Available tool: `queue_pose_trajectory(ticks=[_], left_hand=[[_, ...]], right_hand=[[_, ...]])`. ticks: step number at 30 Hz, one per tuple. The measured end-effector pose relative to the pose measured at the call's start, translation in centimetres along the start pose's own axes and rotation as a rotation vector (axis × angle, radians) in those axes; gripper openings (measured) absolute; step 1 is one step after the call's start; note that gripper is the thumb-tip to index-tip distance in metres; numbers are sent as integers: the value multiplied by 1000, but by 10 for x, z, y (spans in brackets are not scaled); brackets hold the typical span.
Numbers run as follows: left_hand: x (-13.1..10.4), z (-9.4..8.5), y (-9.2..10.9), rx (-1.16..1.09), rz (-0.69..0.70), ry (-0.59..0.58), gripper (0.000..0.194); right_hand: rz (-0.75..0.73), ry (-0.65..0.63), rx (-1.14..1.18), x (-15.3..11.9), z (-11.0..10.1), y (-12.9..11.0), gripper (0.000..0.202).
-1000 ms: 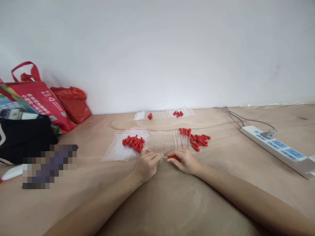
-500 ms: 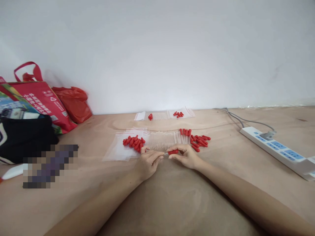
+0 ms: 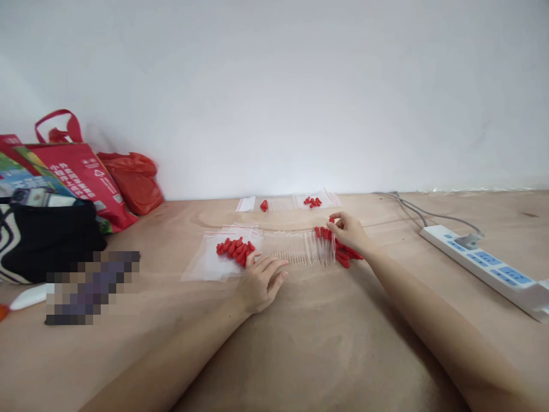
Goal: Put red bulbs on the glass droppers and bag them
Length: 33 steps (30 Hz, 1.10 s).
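Note:
My right hand [image 3: 349, 232] pinches the red rubber bulb [image 3: 331, 220] of a glass dropper, its clear tube pointing down toward me. It is over the right end of a row of clear tubes [image 3: 287, 247], where several droppers with red bulbs [image 3: 322, 232] lie side by side. My left hand [image 3: 263, 280] is open and holds nothing, its fingers spread just in front of the tubes. Beside its fingertips, a pile of loose red bulbs [image 3: 235, 249] rests on clear zip bags [image 3: 197, 263]. More red bulbs [image 3: 343, 257] lie under and beside my right wrist.
Farther back lie another row of tubes [image 3: 283, 204], a few red bulbs [image 3: 313, 202] and small zip bags [image 3: 330, 198]. A white power strip [image 3: 484, 266] with a grey cable stands at right. Red bags [image 3: 132, 180] and a black bag [image 3: 51, 240] are at left.
My right hand has moved away from my left, up and to the right, taking the dropper to the row's right end. My left hand has let go of the tube and its fingers have opened.

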<state>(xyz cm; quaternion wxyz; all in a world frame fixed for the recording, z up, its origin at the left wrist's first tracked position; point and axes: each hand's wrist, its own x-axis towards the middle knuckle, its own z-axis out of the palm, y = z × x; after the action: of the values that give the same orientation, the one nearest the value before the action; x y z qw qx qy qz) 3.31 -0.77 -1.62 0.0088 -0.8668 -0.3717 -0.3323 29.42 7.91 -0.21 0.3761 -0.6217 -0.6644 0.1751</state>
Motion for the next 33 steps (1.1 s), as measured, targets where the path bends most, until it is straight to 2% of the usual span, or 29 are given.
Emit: queue_pose_trajectory(ticks=[5, 9, 12, 17, 22, 25, 28, 33], left_hand=[[1, 1, 0, 35, 2, 2, 16], [2, 0, 2, 37, 4, -4, 15], [1, 1, 3, 86, -56, 17, 12], [6, 8, 2, 199, -184, 45, 11], [36, 28, 3, 235, -217, 22, 8], [60, 44, 7, 270, -253, -30, 10], [81, 57, 11, 320, -344, -139, 18], [101, 67, 18, 351, -430, -213, 20]], right_hand=[[38, -13, -332, 0, 15, 3, 25], [51, -21, -430, -1, 17, 2, 32], [66, -15, -425, -2, 9, 3, 34], [103, -37, -447, -6, -17, 14, 28], [99, -138, -464, -14, -31, 20, 29], [81, -170, -508, -16, -29, 18, 26], [79, -219, -525, -15, -24, 15, 20], [86, -221, -551, -14, -21, 12, 19]])
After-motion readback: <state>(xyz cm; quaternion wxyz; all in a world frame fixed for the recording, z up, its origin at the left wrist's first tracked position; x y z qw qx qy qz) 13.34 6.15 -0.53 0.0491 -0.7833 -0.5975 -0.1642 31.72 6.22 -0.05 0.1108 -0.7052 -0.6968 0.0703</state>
